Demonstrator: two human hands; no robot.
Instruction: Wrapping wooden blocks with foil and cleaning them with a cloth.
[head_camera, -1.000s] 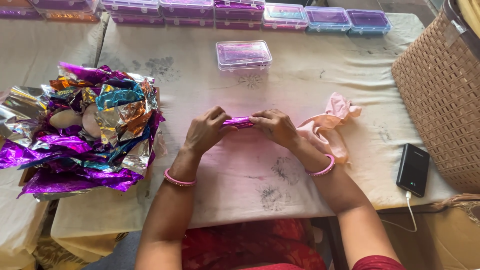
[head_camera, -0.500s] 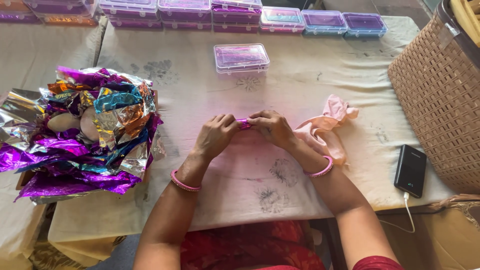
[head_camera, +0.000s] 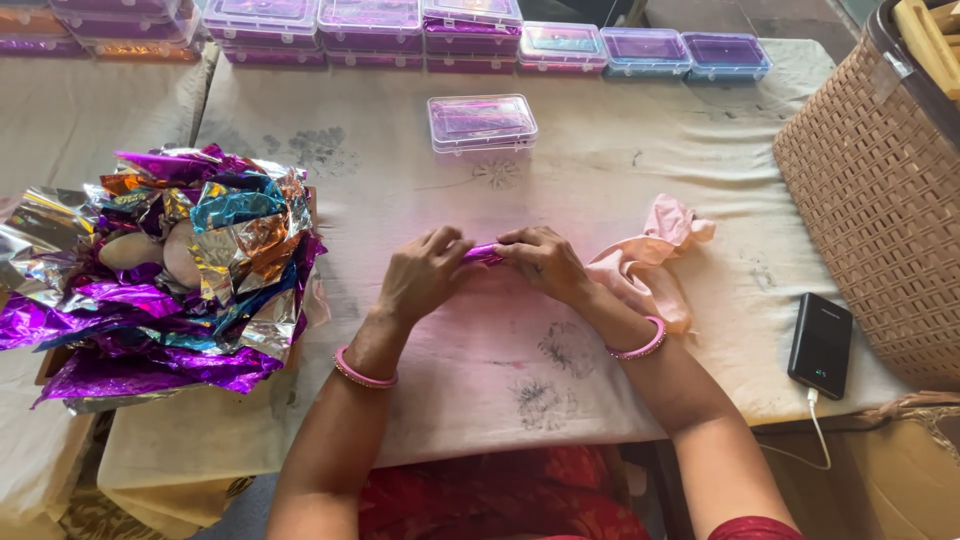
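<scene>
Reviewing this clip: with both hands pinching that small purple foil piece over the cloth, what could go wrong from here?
1. The purple foil piece is small and pinched only at its ends between the left hand and right hand; it might slip or tear.
2. The foil pile overhangs its tray at the table edge, so sheets could slide off.
3. The black power bank lies near the table edge with its white cable hanging down; a snag could pull it off.

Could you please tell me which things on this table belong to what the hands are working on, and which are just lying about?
In hand:
left hand
right hand
small purple foil piece, held by both
foil heap
clear lidded box

Lying about:
pink cloth
black power bank
wicker basket
</scene>
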